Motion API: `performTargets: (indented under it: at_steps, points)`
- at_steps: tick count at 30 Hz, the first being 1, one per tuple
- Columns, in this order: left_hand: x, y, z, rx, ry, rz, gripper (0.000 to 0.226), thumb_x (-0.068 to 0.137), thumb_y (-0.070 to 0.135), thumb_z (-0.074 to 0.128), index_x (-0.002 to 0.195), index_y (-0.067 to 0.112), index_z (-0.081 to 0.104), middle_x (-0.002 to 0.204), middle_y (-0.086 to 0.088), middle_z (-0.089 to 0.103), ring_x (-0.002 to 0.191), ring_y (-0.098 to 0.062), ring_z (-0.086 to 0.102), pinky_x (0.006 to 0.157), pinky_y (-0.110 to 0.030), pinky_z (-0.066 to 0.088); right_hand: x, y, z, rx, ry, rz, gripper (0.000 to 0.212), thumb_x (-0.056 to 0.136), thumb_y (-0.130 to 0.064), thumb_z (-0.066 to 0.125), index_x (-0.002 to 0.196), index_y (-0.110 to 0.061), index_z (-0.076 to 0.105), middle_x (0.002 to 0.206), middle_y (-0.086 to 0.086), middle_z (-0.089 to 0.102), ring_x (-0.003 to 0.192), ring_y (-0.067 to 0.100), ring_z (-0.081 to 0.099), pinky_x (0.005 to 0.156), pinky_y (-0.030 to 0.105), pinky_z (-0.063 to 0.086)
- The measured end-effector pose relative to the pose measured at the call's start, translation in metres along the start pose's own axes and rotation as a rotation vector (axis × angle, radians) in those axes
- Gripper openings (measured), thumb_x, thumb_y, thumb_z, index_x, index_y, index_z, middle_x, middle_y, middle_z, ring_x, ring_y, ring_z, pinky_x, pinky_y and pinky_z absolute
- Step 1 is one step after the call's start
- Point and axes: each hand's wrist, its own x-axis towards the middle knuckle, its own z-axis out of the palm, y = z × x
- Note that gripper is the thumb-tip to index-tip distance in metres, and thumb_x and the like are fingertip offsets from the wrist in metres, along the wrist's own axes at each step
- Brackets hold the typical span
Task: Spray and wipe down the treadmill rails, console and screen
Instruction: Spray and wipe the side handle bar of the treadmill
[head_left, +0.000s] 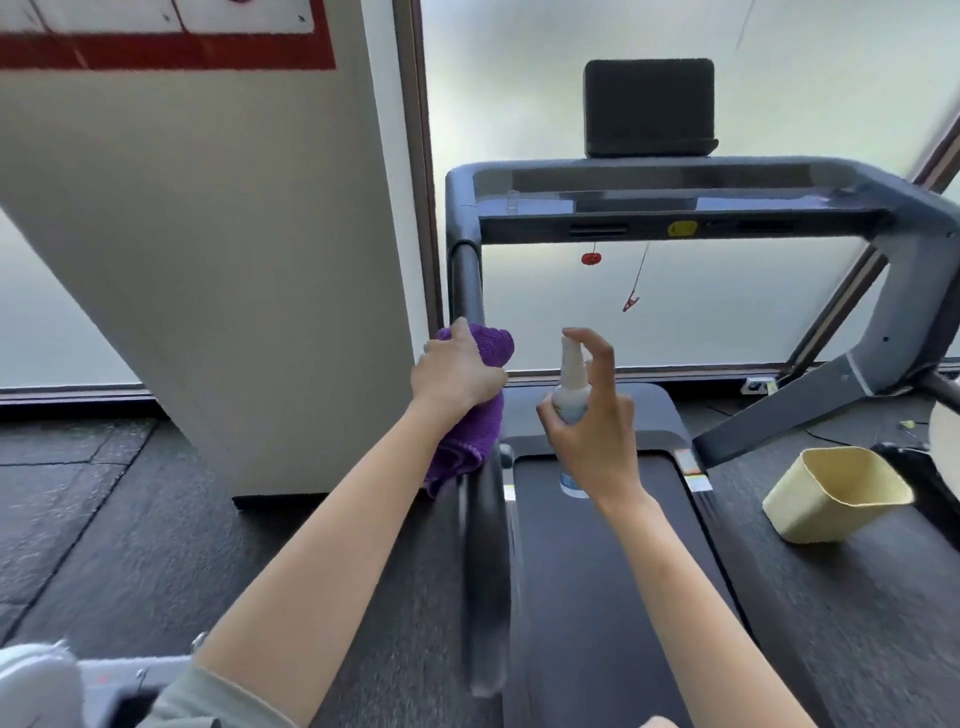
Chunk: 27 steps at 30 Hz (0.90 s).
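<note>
Purple cloth (480, 410) draped over left rail (467, 283)

Single head-worn view, facing forward and down, close over treadmill (597, 571)

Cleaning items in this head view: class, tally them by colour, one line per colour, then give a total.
Purple: 1, the cloth gripped by the left hand
White: 1, the spray bottle held in the right hand
Pale yellow: 1, the bin
Total: 3

Dark floor (130, 519) — treadmill (597, 571), yellow bin (836, 501) on it.
</note>
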Motion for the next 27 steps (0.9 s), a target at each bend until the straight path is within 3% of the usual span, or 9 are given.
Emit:
performTargets:
  at_steps: [3, 6, 11, 14, 18, 21, 24, 27]
  points:
    - [-0.002, 0.002, 0.003, 0.071, 0.02, -0.07, 0.071, 0.085, 0.038, 0.06, 0.144, 0.017, 0.025, 0.128, -0.018, 0.051, 0.113, -0.037, 0.053, 0.08, -0.034, 0.038, 0.015, 0.018, -0.004, 0.111, -0.083, -0.024, 0.071, 0.079, 0.002, 0.065, 0.13, -0.038, 0.037, 0.09, -0.028, 0.055, 0.055, 0.008, 0.048, 0.057, 0.017, 0.043]
    - [-0.013, 0.013, 0.001, 0.053, 0.033, -0.213, 0.084, 0.087, 0.045, 0.059, 0.152, 0.021, 0.012, 0.135, -0.018, 0.047, 0.118, -0.039, 0.052, 0.094, -0.04, 0.041, 0.028, 0.022, -0.021, 0.205, -0.186, 0.023, 0.071, 0.079, 0.007, 0.065, 0.128, -0.036, 0.038, 0.094, -0.033, 0.055, 0.06, 0.005, 0.051, 0.061, 0.008, 0.041]
    - [-0.021, 0.031, -0.002, 0.083, 0.056, -0.341, 0.08, 0.09, 0.053, 0.055, 0.153, 0.026, 0.013, 0.134, -0.014, 0.046, 0.113, -0.04, 0.056, 0.092, -0.041, 0.043, 0.077, 0.018, -0.06, 0.207, -0.383, 0.012, 0.074, 0.08, 0.005, 0.065, 0.127, -0.044, 0.036, 0.07, -0.029, 0.044, 0.052, 0.007, 0.047, 0.057, 0.011, 0.04]
    - [-0.016, 0.039, -0.002, 0.105, 0.066, -0.407, 0.077, 0.09, 0.056, 0.052, 0.151, 0.026, 0.015, 0.134, -0.013, 0.046, 0.109, -0.038, 0.057, 0.087, -0.04, 0.044, 0.114, 0.016, -0.066, 0.186, -0.463, 0.031, 0.073, 0.08, 0.003, 0.065, 0.128, -0.043, 0.036, 0.068, -0.026, 0.042, 0.056, 0.004, 0.05, 0.059, 0.012, 0.041]
    - [0.001, 0.046, 0.005, 0.151, 0.124, -0.488, 0.074, 0.091, 0.058, 0.05, 0.149, 0.025, 0.02, 0.133, -0.012, 0.047, 0.108, -0.036, 0.058, 0.086, -0.04, 0.044, 0.152, 0.022, -0.052, 0.204, -0.54, 0.001, 0.07, 0.082, 0.002, 0.062, 0.129, -0.042, 0.036, 0.078, -0.011, 0.051, 0.057, 0.009, 0.048, 0.061, 0.029, 0.049]
    - [0.015, 0.051, 0.01, 0.226, 0.173, -0.508, 0.072, 0.091, 0.058, 0.048, 0.149, 0.024, 0.022, 0.13, -0.01, 0.049, 0.103, -0.034, 0.059, 0.082, -0.041, 0.045, 0.168, 0.034, -0.034, 0.209, -0.583, -0.002, 0.067, 0.083, 0.0, 0.062, 0.129, -0.041, 0.035, 0.076, -0.015, 0.049, 0.056, 0.013, 0.045, 0.061, 0.039, 0.051]
    - [0.04, 0.053, 0.011, 0.259, 0.203, -0.522, 0.07, 0.092, 0.059, 0.045, 0.148, 0.025, 0.024, 0.125, -0.007, 0.051, 0.1, -0.03, 0.06, 0.078, -0.039, 0.046, 0.184, 0.048, -0.015, 0.217, -0.629, -0.023, 0.067, 0.083, 0.001, 0.063, 0.128, -0.04, 0.035, 0.074, -0.025, 0.046, 0.052, 0.01, 0.046, 0.058, 0.032, 0.047]
    - [0.075, 0.052, 0.007, 0.134, 0.213, -0.564, 0.065, 0.091, 0.061, 0.046, 0.143, 0.025, 0.031, 0.125, -0.007, 0.054, 0.101, -0.033, 0.061, 0.081, -0.039, 0.045, 0.204, 0.06, 0.003, 0.208, -0.668, -0.027, 0.066, 0.084, -0.001, 0.064, 0.127, -0.041, 0.035, 0.064, -0.02, 0.04, 0.05, 0.009, 0.043, 0.056, 0.03, 0.045]
